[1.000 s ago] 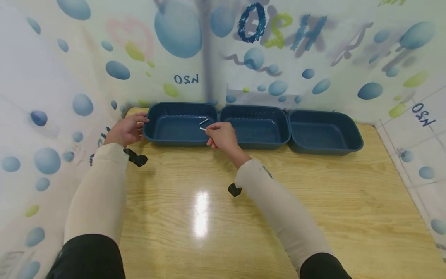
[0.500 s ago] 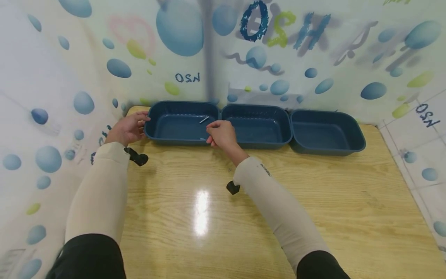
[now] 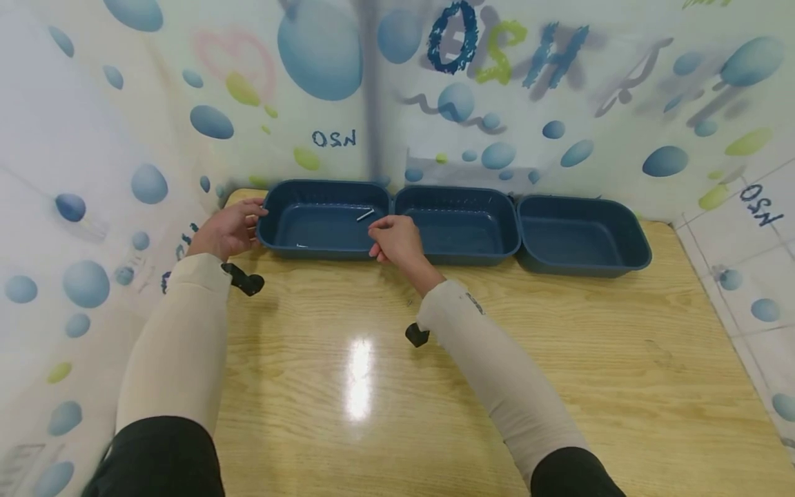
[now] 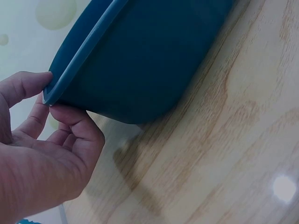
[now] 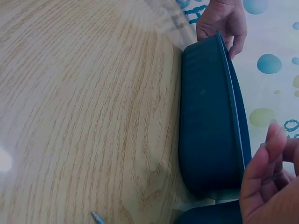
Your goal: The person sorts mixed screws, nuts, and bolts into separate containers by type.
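My left hand pinches the left end rim of the left blue tray; thumb and fingers meet at the rim in the left wrist view. My right hand hovers over that tray's right end, fingers loosely curled, thumb and fingertips close together with nothing visible between them. Inside the tray, a thin silvery rod lies slanted near the right end. Another small silvery piece shows by the front wall, mostly hidden below the rim.
Two more blue trays, a middle one and a right one, continue the row along the patterned wall. A small screw lies on the wooden table in front of the trays, near my right wrist.
A thin silvery rod was between my right fingertips one second ago. It has dropped into the left tray, and a silvery piece has shifted left along the front wall. Both hands stay in place.
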`<action>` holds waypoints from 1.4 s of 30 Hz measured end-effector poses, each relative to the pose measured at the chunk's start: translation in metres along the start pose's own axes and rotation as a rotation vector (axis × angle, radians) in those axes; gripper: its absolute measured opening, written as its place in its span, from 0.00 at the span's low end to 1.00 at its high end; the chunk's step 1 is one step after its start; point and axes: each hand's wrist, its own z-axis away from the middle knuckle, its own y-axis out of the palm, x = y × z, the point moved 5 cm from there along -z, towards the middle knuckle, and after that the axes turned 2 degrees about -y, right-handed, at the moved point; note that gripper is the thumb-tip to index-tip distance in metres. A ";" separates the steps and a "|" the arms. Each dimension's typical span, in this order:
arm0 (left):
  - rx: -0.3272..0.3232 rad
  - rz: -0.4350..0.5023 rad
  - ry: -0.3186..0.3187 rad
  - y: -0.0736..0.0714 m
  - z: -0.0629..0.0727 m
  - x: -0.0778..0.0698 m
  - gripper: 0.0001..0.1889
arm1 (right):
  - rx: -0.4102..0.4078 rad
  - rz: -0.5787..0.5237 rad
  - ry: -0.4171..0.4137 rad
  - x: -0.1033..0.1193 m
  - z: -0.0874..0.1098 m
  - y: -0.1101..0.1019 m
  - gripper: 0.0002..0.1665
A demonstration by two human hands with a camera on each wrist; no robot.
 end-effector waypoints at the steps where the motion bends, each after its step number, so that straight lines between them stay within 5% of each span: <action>1: 0.001 0.000 0.000 0.000 0.000 -0.001 0.16 | 0.001 -0.006 -0.005 0.000 0.000 -0.001 0.13; 28: -0.009 0.004 0.004 0.006 0.000 -0.004 0.16 | -0.024 -0.127 -0.026 -0.017 0.019 -0.065 0.11; 42: -0.014 0.031 -0.020 0.001 0.001 0.001 0.17 | -0.050 -0.086 0.004 -0.037 0.028 -0.086 0.19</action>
